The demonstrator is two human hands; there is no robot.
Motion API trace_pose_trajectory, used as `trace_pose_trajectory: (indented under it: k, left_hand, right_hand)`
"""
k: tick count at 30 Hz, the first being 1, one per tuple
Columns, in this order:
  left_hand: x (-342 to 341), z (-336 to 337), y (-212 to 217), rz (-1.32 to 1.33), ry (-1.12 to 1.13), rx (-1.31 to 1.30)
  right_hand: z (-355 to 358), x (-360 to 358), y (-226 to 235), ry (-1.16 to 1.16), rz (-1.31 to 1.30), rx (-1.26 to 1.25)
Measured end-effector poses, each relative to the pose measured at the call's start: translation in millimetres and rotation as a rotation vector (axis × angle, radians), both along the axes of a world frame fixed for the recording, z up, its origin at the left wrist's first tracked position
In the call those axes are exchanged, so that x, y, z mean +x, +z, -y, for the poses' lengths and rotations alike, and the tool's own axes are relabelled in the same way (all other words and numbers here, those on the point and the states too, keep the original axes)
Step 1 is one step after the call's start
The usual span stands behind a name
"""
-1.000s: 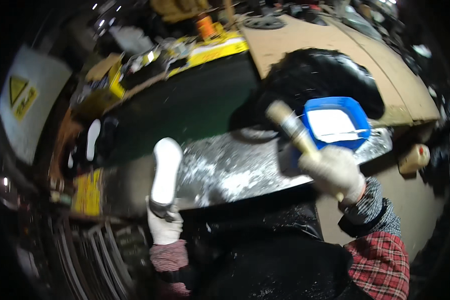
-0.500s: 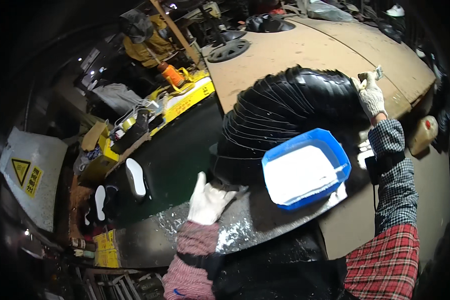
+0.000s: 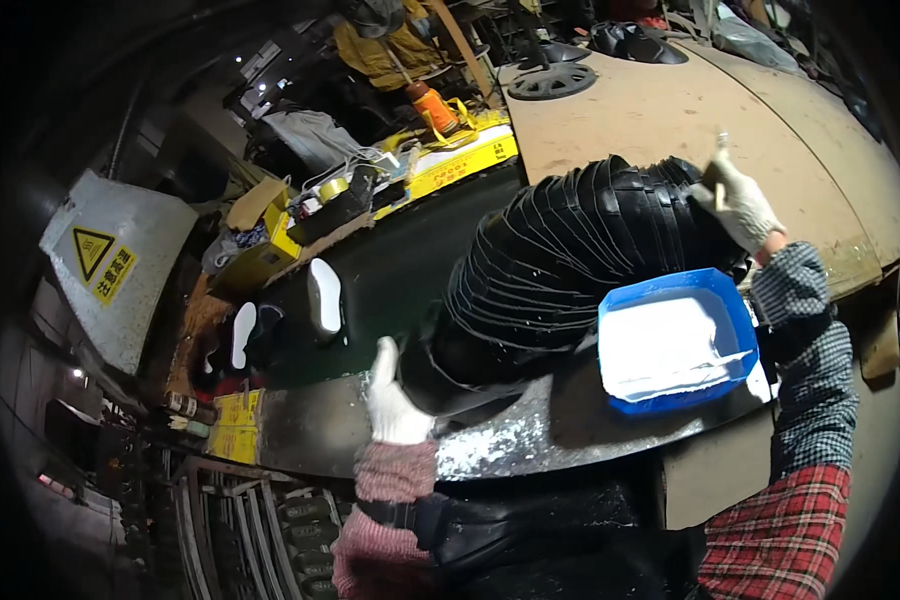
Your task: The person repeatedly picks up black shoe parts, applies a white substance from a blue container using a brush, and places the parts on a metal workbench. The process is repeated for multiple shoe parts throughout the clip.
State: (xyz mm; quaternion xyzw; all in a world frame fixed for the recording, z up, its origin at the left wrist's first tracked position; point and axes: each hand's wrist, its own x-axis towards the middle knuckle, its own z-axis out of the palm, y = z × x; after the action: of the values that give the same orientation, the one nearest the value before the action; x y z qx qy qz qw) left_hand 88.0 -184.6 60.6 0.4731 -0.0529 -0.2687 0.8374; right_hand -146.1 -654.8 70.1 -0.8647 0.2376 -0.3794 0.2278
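Observation:
A long stack of thin black curved pieces (image 3: 550, 250), overlapping like scales, arches from the near edge of the bench to the upper right. At its lower left end, my left hand (image 3: 398, 405) in a white knit glove grips the stack, thumb up, its other fingers partly hidden. My gloved right hand (image 3: 742, 205) is at the far end, bent round a small brush-like tool (image 3: 713, 178) and against the last pieces; blur hides its detail. To the right of the stack stands a blue tub (image 3: 630, 402) of white liquid (image 3: 660, 345), a white-coated stick across it.
Several white-soled shoes (image 3: 325, 298) lie on the dark green belt (image 3: 390, 270) at left. Beyond are yellow boxes (image 3: 460, 165) and an orange bottle (image 3: 432, 108). A tan board (image 3: 650, 110) bears a black wheel (image 3: 552, 82). A grey metal hood (image 3: 135, 225) stands far left.
The view has swung, shifting most of the scene rightward. My right hand has turned at the stack's far end, the tool now pointing up. The pieces there look more spread.

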Motion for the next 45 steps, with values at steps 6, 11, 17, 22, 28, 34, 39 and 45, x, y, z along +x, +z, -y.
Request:
trace_pose_trajectory:
  k: [6, 11, 17, 22, 28, 34, 39, 45]
  left_hand:
    - [-32.7, -128.0, 49.4, 1.006, 0.099, 0.572]
    - [-37.2, -192.7, 56.4, 1.563, -0.259, 1.164]
    - [-14.0, -210.0, 10.9, 1.332, -0.076, 0.974]
    - [18.8, -219.3, -5.7, 1.514, -0.177, 1.562]
    - [25.8, -259.1, -41.0, 1.221, 0.151, 0.892]
    - [-88.0, -241.6, -86.0, 0.151, 0.162, 0.288]
    - [-131.5, -230.0, -102.0, 0.093, 0.063, 0.127]
    - [-114.6, -246.4, -101.3, 0.116, 0.293, 0.204]
  right_hand:
    - [-46.4, -125.2, 38.6, 0.191, 0.546, 0.09]
    - [-165.8, -108.1, 44.8, 0.146, 0.478, 0.281]
    - [-208.6, -84.7, 29.3, 0.028, 0.152, 0.284]
    - [-213.7, -86.7, 28.1, -0.036, 0.036, 0.215]
    - [-252.6, -140.0, 16.2, -0.099, 0.008, -0.187]
    - [-364.4, -69.8, 26.8, 0.121, 0.27, 0.14]
    - [-452.4, 47.1, 31.4, 0.869, 0.144, -0.239]
    - [-439.2, 63.8, -24.5, 0.731, 0.172, 0.832]
